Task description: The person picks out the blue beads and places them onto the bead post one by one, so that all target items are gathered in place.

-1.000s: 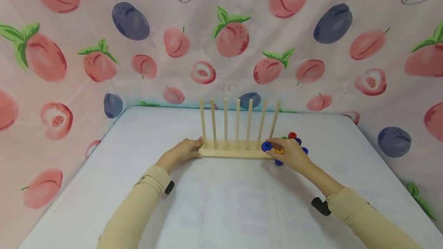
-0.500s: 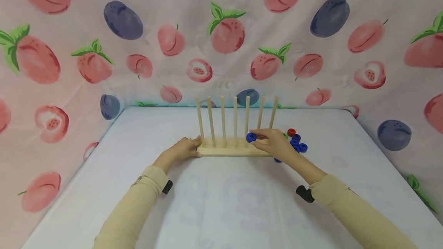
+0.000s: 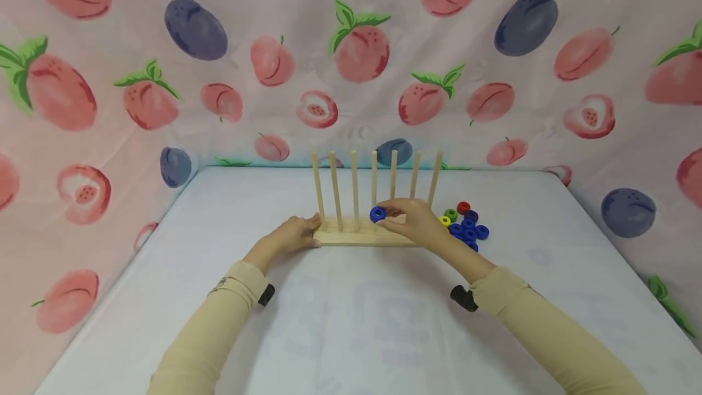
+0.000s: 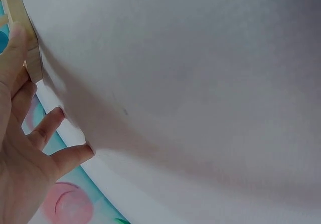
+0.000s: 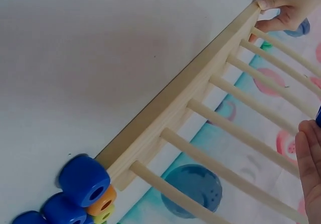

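Note:
A wooden peg rack [image 3: 351, 238] stands on the table, with several upright pegs along its base. My left hand [image 3: 287, 236] grips the left end of that base; in the left wrist view the thumb [image 4: 16, 45] lies against the wood and some fingers spread over the cloth. Between thumb and fingertips my right hand [image 3: 419, 222] pinches a blue bead [image 3: 373, 219], held in front of the middle pegs and above the base. Only a sliver of this bead shows at the right edge of the right wrist view. The visible pegs carry no beads.
Right of the rack lies a cluster of beads: several blue ones [image 3: 482, 232], a red one [image 3: 463, 206], a green one [image 3: 451, 214] and a yellow one [image 3: 445, 222]. An orange bead [image 5: 102, 204] sits by the base's end. Fruit-printed cloth [image 3: 351, 114] hangs behind the white table [image 3: 351, 322].
My right hand has carried the blue bead leftward from the rack's right end to its middle, slightly higher. The left hand keeps its grip on the base. The head view has shifted slightly.

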### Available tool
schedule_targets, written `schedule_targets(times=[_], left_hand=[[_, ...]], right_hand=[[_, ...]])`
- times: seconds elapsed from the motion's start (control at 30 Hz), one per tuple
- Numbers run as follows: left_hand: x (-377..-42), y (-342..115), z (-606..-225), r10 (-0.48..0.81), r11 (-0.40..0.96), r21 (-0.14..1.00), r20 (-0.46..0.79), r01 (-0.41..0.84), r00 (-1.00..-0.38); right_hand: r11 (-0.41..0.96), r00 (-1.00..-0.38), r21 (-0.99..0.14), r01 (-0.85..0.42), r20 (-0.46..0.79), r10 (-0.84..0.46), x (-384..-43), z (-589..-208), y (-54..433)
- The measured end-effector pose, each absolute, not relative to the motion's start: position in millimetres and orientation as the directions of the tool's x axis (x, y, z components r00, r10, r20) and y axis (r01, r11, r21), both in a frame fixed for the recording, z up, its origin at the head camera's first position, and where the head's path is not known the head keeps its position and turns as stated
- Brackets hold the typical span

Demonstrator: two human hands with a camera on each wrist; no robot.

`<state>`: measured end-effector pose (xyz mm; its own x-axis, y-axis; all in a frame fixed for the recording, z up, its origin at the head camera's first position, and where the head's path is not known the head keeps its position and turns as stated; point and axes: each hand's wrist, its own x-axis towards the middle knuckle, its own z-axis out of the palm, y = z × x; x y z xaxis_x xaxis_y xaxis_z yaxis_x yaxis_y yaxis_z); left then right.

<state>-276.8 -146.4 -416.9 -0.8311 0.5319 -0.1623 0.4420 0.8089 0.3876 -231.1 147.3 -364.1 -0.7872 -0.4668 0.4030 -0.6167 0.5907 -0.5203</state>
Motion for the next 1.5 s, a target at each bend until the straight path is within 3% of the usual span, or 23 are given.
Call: schedule_targets(times=[0.2,0.7,1.07,1.5], left_hand=[[-274.6,-148.9,-416.6,0.513,0.825,0.370,-0.171,0.427,-0.841],[-274.9,-143.3,-420.9,0.569,0.798,0.356,-0.183,0.486,-0.802],[-275.3,-143.4,-419.1,0.545,0.812,0.357,-0.179,0.463,-0.819],[-271.0,-144.3,-415.3,0.536,0.811,0.376,-0.172,0.448,-0.826]], right_hand=[[0.555,-0.744,-0.496,-0.668,0.433,-0.508,-237.0,-362.5,132.0],[0.505,-0.679,-0.453,-0.734,0.494,-0.544,-233.6,-351.9,108.3],[0.453,-0.602,-0.398,-0.798,0.575,-0.554,-242.8,-335.4,94.2],[0.459,-0.524,-0.317,-0.830,0.725,-0.447,-250.0,-302.9,76.4]])
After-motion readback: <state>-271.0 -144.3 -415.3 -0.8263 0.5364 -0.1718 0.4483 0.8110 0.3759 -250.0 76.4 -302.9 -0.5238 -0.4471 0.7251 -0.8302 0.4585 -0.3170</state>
